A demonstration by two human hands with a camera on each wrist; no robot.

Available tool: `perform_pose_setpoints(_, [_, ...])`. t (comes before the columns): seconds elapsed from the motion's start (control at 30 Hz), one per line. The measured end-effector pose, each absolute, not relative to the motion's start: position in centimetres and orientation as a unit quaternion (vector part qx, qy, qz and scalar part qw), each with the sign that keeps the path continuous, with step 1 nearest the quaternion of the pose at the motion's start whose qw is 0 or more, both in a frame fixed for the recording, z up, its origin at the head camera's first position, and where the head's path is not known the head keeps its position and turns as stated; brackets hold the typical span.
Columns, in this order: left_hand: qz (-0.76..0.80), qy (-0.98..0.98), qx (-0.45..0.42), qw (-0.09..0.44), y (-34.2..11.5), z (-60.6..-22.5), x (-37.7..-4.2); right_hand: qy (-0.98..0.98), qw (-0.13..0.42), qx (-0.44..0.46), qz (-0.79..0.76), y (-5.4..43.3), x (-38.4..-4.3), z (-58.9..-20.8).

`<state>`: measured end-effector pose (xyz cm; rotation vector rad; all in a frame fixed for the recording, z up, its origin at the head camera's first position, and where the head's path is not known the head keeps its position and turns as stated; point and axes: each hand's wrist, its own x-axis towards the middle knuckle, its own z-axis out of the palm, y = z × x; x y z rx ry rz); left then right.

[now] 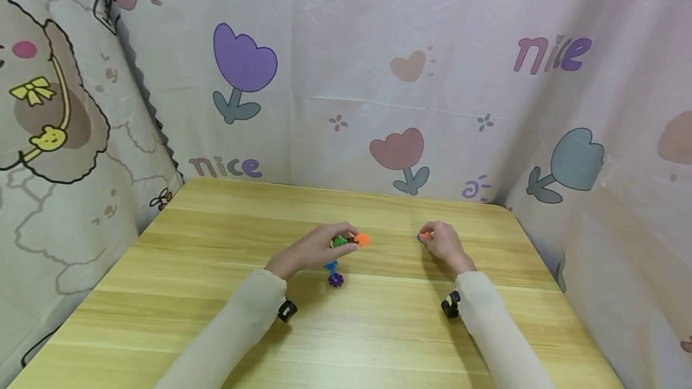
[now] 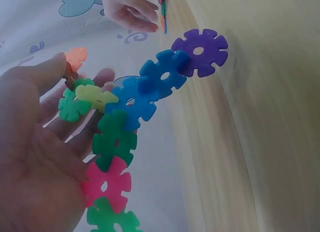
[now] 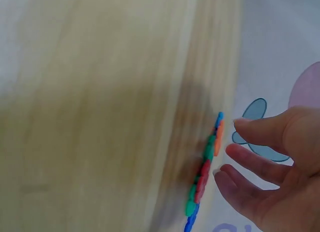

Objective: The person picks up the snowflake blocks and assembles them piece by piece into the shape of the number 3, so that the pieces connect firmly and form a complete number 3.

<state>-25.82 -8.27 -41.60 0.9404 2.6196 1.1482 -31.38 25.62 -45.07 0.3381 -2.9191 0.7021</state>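
My left hand (image 1: 319,246) pinches one end of a joined chain of notched plastic snowflake discs between thumb and fingertips, at a brown disc beside an orange disc (image 2: 76,58). In the left wrist view the chain passes a pale yellow disc (image 2: 97,96) and branches at a blue disc (image 2: 131,99). One branch ends in a purple disc (image 2: 201,52); the other runs down past a pink disc (image 2: 106,184). My right hand (image 1: 444,242) has its fingers loosely bent and apart, beside a second chain of snowflake discs (image 3: 204,174) seen edge-on over the tabletop.
A wood-grain table (image 1: 378,329) spreads beneath both hands. Printed curtains (image 1: 335,47) hang behind its far edge and along both sides. A black wrist camera (image 1: 288,310) sits at the left cuff, another camera (image 1: 451,304) at the right one.
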Motion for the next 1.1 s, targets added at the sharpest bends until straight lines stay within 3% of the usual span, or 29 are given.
perform_pose_setpoints(0.67, [0.418, 0.840, 0.344, 0.036, -8.0, -40.8, -26.1, -0.967, 0.068, 0.082, 0.230, 25.8, -32.0, -46.2])
perform_pose_setpoints(0.93, [0.413, 0.841, 0.348, 0.016, -7.8, -40.7, -26.3, -0.950, 0.098, 0.100, 0.278, 25.3, -31.5, -45.4])
perform_pose_setpoints(1.1, [0.408, 0.844, 0.348, 0.012, -7.8, -40.9, -26.4, -0.941, 0.090, 0.112, 0.306, 24.3, -30.9, -44.5])
